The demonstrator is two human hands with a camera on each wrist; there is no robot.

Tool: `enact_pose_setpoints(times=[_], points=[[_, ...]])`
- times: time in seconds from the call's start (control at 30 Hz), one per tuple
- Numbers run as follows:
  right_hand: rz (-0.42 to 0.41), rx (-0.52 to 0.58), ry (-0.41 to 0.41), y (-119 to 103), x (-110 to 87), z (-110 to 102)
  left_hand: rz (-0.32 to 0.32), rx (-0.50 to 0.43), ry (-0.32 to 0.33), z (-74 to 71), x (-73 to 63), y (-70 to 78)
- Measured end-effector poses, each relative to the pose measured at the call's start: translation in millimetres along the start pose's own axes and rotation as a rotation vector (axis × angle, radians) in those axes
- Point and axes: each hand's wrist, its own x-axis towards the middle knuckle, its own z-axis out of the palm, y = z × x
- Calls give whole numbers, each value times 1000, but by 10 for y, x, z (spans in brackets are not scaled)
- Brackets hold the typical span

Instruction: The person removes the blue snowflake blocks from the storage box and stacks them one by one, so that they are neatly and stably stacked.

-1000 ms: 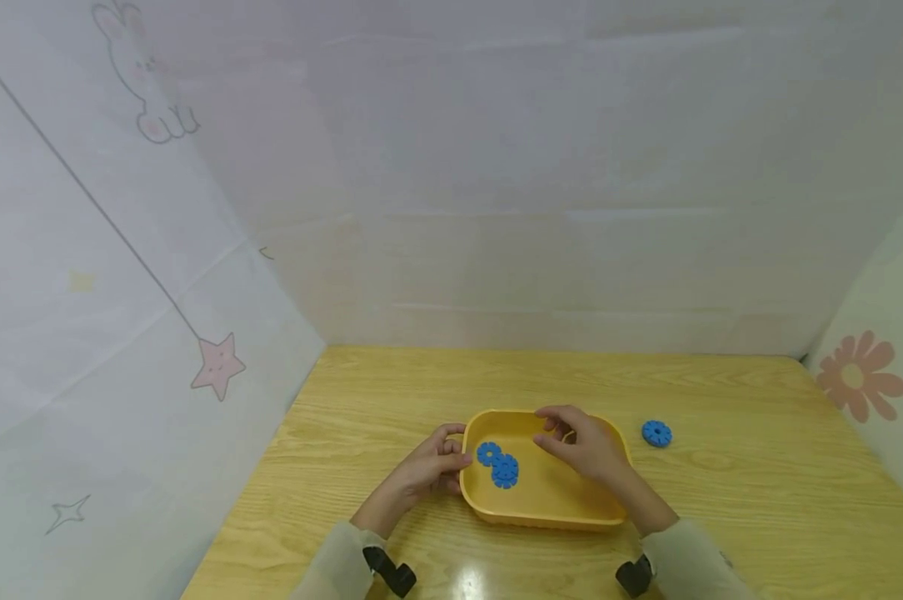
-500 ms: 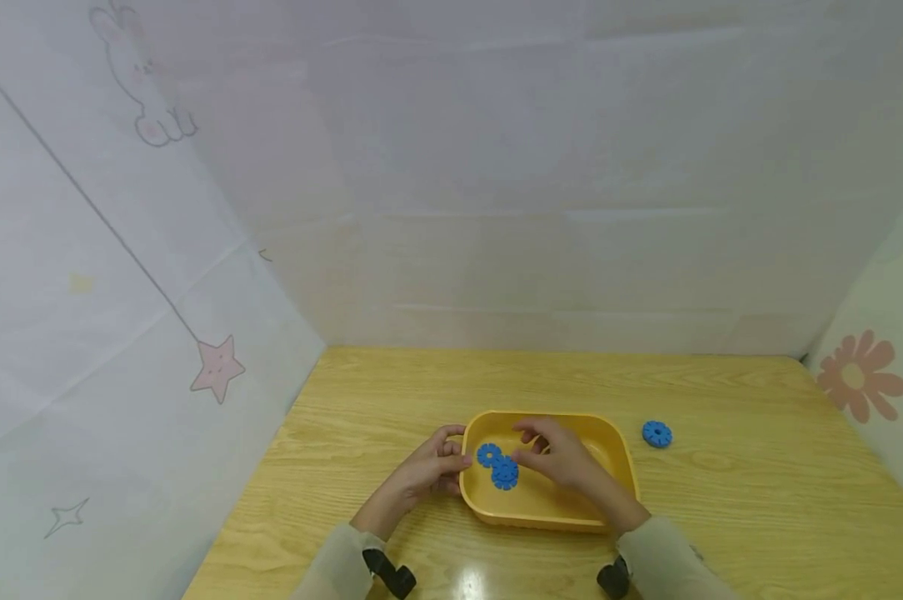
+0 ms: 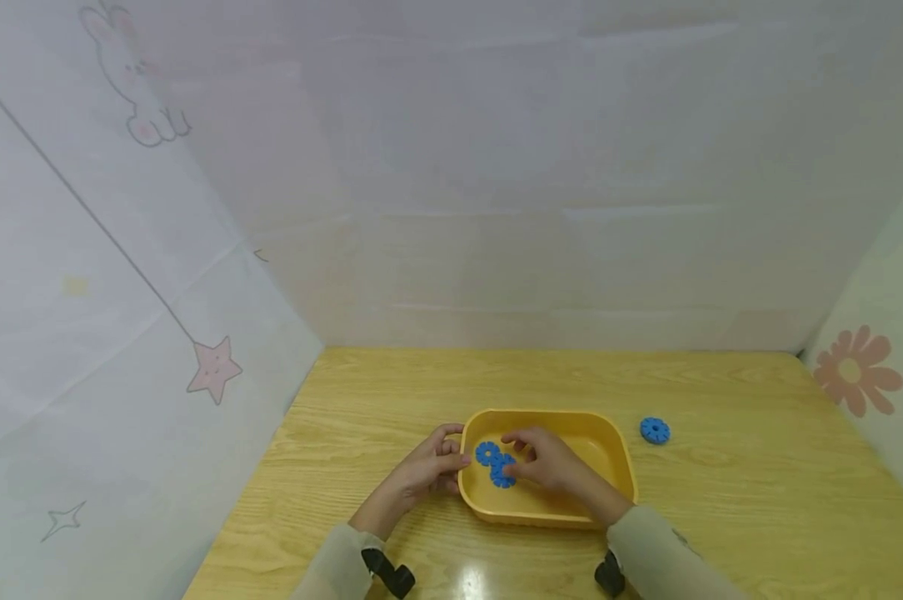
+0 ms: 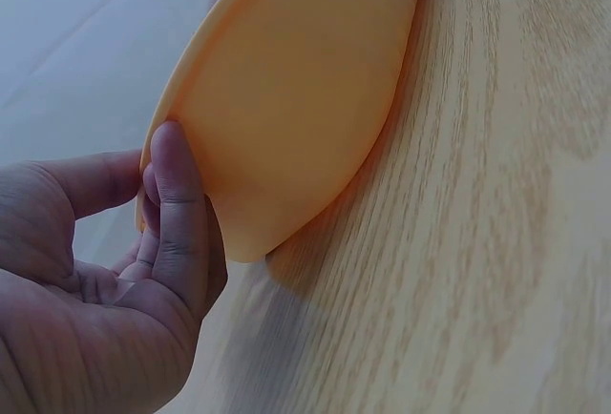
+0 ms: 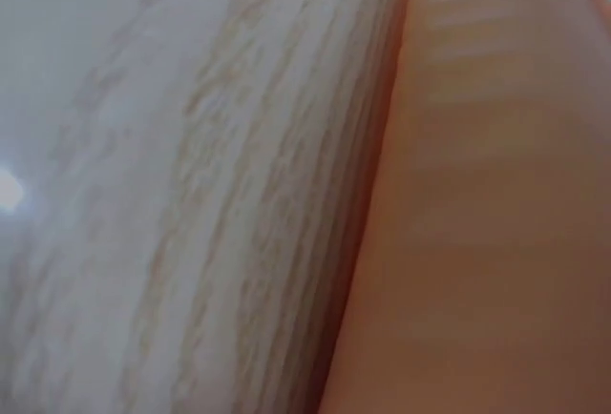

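A yellow plastic basin (image 3: 571, 508) stands on the wooden table. My left hand (image 3: 425, 467) holds its left rim, the thumb over the edge and the other fingers outside; in the left wrist view, that hand (image 4: 134, 261) pinches the basin wall (image 4: 286, 90). Several blue snowflake-shaped discs (image 3: 487, 453) lie on the basin floor at the left, some overlapping. Over them is my right hand (image 3: 545, 462), its thumb tip at the right-hand discs and its index finger apart from the thumb. Whether the thumb touches a disc, I cannot tell. The right wrist view shows only the basin's outer wall (image 5: 506, 195) and the table.
Another blue disc, or a small stack of them (image 3: 655, 431), lies on the table (image 3: 736, 483) to the right of the basin. Pale printed cloth (image 3: 451, 208) hangs behind the table and along both sides.
My right hand has moved left and down inside the basin to the blue discs. My left hand keeps its hold on the rim, and the discs have stayed in place.
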Motion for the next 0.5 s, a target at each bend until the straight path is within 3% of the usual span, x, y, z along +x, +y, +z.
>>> enact_pose_setpoints(times=[0.3,0.5], points=[[97,-91,-24,-47,14,70,14,-13,-15,4,8,-5],[100,-140,-25,-52,15,86,10,-12,-11,-2,12,-21]])
